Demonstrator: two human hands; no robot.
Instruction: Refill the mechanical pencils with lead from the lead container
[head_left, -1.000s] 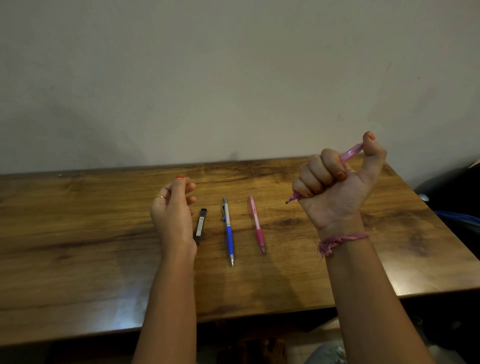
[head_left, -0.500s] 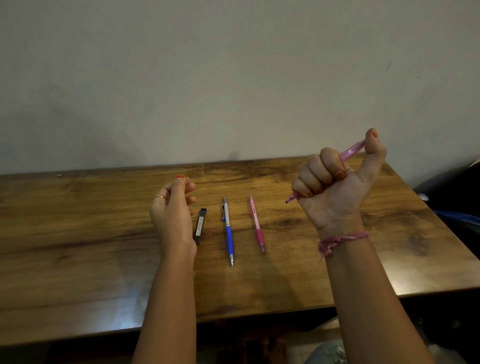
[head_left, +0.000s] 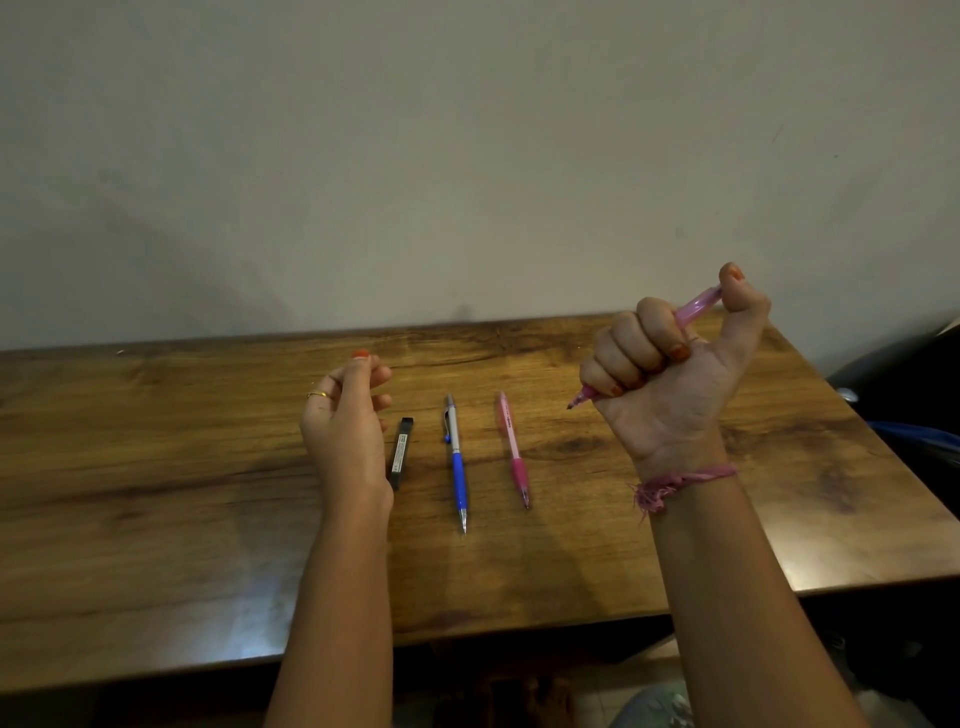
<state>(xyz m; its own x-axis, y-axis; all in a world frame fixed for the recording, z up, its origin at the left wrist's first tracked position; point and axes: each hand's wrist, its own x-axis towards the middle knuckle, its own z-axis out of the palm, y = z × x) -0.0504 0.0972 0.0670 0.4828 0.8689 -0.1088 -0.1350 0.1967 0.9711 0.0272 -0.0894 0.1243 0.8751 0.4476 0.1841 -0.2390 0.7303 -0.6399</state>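
Three mechanical pencils (head_left: 456, 457), one lead container (head_left: 401, 451).

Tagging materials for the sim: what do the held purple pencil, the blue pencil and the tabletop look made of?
Purple pencil: translucent plastic, probably; light passes through the barrel. Blue pencil: glossy blue plastic lower half, silver upper half and tip, metal or metallic plastic, cannot tell. Tabletop: wood grain with a sheen, possibly laminate.

A brown wooden table (head_left: 156, 493) stands against a plain pale wall (head_left: 467, 156). At the far right, past the table's edge, sits something dark (head_left: 904, 374) with a blue strip (head_left: 919, 434) on it.
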